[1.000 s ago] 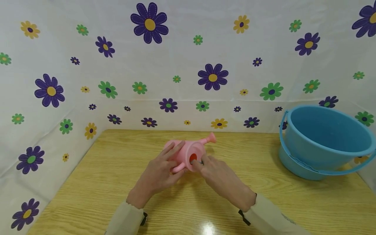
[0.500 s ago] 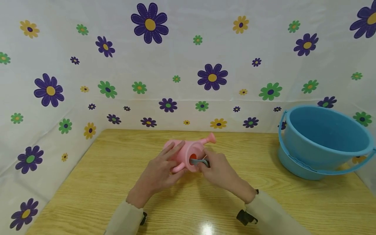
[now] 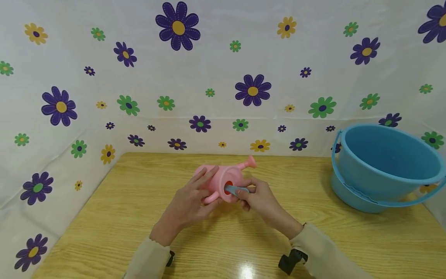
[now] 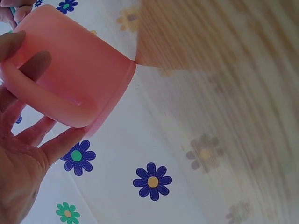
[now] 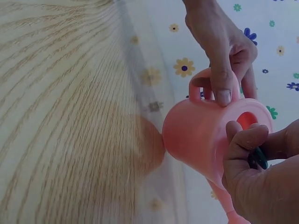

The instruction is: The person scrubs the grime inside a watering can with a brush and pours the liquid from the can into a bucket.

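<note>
A pink toy watering can (image 3: 223, 175) stands tilted on the table, its round opening turned toward my right side. My left hand (image 3: 186, 203) grips it, thumb at the loop handle (image 4: 46, 98) and fingers spread over the body. With thumb and fingers, my right hand (image 3: 263, 203) pinches a slim blue-grey handle (image 3: 237, 190) whose far end reaches into the opening; that end is hidden, so its kind does not show. Orange-red shows inside the opening (image 5: 246, 120). In the right wrist view, the held piece (image 5: 259, 158) looks dark green between the fingers.
A large blue bucket (image 3: 369, 193) with its carrying handle lowered stands on the right of the wood-patterned table (image 3: 139, 186). A white flower-print sheet (image 3: 216, 66) rises behind the table and along its left side.
My right hand has turned and drawn back slightly to the right, bringing more of the blue-grey handle into sight. The left hand and the watering can have stayed in place.
</note>
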The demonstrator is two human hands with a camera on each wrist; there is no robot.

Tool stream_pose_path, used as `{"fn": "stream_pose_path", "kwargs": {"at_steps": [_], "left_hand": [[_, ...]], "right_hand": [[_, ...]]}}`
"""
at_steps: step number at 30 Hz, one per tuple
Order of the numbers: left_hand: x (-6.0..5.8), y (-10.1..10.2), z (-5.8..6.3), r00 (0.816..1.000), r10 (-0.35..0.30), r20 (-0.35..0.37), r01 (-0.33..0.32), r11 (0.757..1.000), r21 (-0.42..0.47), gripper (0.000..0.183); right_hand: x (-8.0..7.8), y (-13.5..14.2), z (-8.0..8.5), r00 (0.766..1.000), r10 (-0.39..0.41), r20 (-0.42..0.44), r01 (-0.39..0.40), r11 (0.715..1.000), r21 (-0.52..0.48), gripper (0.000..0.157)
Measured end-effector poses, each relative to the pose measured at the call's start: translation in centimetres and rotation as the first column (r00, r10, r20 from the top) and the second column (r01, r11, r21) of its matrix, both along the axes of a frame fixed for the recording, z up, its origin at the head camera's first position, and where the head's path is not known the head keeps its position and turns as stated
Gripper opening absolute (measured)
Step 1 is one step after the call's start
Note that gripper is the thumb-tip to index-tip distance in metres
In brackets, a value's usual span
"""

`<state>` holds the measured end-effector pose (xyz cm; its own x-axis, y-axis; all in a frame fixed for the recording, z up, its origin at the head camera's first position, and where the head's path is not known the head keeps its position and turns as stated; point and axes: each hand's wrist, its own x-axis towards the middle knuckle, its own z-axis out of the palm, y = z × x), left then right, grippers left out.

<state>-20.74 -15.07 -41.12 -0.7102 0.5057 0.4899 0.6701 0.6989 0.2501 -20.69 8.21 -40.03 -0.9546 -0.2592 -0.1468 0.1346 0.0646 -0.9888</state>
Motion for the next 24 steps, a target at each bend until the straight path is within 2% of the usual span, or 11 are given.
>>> {"fn": "stream_pose_path", "kwargs": {"at_steps": [4, 10, 24], "left_hand": [[0.0, 0.0, 0.0, 1.000, 0.004, -0.007, -0.003, 1.000, 0.005, 0.051], [0.0, 0.0, 0.1, 1.000, 0.009, 0.006, -0.009, 1.000, 0.009, 0.049], [-0.1, -0.4, 0.0, 1.000, 0.006, 0.000, -0.006, 1.000, 0.026, 0.037]], "right_hand": [[0.0, 0.2, 0.1, 0.999, 0.000, 0.037, 0.001, 1.000, -0.031, 0.022], [0.1, 0.9, 0.4, 0.998, -0.025, 0.061, 0.026, 1.000, -0.011, 0.022], [0.6, 3.0, 1.1, 0.999, 0.030, 0.043, -0.031, 0.999, 0.021, 0.021]]}}
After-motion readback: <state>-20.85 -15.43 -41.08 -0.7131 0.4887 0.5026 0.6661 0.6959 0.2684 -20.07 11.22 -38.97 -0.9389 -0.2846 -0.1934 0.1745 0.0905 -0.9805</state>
